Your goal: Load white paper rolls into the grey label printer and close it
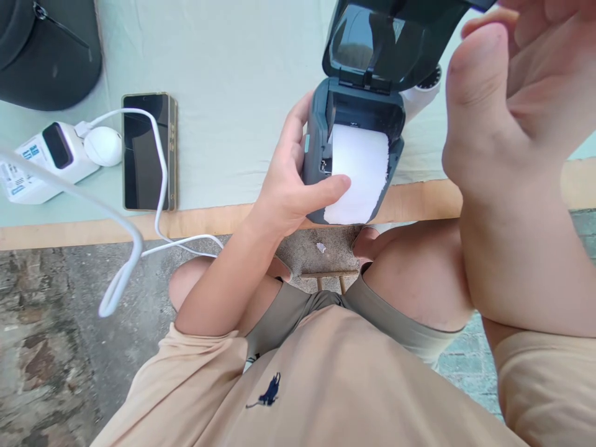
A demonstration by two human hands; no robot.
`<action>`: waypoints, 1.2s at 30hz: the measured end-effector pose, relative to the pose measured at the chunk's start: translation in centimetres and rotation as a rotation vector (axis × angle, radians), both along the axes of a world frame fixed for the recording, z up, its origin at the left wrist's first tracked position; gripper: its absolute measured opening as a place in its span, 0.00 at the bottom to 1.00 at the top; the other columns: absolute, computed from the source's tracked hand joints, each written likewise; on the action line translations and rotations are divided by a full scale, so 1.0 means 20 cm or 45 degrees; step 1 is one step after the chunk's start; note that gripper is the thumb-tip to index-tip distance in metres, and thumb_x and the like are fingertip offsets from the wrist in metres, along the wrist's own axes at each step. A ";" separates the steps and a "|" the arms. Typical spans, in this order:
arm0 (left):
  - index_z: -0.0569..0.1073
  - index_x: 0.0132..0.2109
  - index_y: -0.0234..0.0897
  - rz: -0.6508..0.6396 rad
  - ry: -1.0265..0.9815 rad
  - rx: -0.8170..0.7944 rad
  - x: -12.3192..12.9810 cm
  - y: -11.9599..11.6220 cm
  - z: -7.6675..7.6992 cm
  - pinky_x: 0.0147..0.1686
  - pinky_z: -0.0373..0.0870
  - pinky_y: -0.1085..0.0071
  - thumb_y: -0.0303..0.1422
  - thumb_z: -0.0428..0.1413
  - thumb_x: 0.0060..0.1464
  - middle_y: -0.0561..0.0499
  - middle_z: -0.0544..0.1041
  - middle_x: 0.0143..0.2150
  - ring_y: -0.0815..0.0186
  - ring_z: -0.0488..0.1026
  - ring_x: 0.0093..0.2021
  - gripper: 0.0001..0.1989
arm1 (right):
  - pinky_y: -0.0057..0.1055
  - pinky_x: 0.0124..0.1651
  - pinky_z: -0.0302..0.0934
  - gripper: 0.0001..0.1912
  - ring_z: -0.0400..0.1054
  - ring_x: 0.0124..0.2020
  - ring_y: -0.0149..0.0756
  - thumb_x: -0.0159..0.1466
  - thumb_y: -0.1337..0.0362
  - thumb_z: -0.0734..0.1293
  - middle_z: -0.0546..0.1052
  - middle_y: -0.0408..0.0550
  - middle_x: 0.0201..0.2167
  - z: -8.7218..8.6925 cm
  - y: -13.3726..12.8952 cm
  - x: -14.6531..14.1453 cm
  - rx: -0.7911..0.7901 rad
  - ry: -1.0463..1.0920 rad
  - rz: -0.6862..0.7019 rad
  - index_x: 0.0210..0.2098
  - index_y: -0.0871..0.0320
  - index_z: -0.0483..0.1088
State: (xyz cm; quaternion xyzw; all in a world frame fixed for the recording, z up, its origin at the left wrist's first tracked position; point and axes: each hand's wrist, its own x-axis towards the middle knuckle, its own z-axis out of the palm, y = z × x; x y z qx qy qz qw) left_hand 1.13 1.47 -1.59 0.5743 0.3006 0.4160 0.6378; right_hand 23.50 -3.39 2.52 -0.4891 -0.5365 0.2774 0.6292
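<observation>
A small dark grey receipt or label printer (320,112) is held at the table's front edge by my left hand (295,177). The fingers wrap round its left side, and the thumb lies over the white paper (361,164) in its compartment. The printer's lid (405,37), with a clear window, is swung up. My right hand (516,93) is raised at the upper right, close to the camera, palm showing and thumb stretched out. Its other fingers are partly cut off by the frame; one comes near the lid's corner, but contact is unclear.
On the pale tablecloth (223,112) at left lie a smartphone (145,155), a white device with a dark display (51,155) and a white cable (161,161). A black case (51,62) stands behind them. A white cylindrical object (421,96) is partly hidden behind the printer.
</observation>
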 end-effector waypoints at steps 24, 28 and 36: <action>0.33 0.60 0.46 -0.141 0.044 0.032 -0.01 0.00 -0.02 0.49 0.65 0.61 0.47 0.59 0.28 0.46 0.53 0.60 0.52 0.59 0.56 0.57 | 0.29 0.41 0.59 0.06 0.59 0.40 0.26 0.50 0.66 0.65 0.63 0.47 0.40 0.07 0.14 -0.20 0.261 -1.009 0.550 0.29 0.58 0.67; 0.38 0.59 0.45 -0.097 -0.029 0.053 -0.02 0.00 -0.03 0.52 0.64 0.62 0.43 0.60 0.28 0.46 0.49 0.62 0.53 0.57 0.59 0.54 | 0.28 0.40 0.59 0.08 0.59 0.41 0.27 0.49 0.65 0.66 0.63 0.47 0.40 0.07 0.16 -0.19 0.264 -1.012 0.559 0.30 0.56 0.68; 0.42 0.59 0.44 -0.060 -0.027 0.078 -0.02 0.01 -0.02 0.57 0.60 0.61 0.42 0.60 0.29 0.47 0.50 0.63 0.54 0.55 0.60 0.51 | 0.32 0.51 0.61 0.09 0.60 0.44 0.28 0.52 0.61 0.65 0.64 0.46 0.40 0.07 0.15 -0.19 0.188 -1.013 0.543 0.32 0.56 0.69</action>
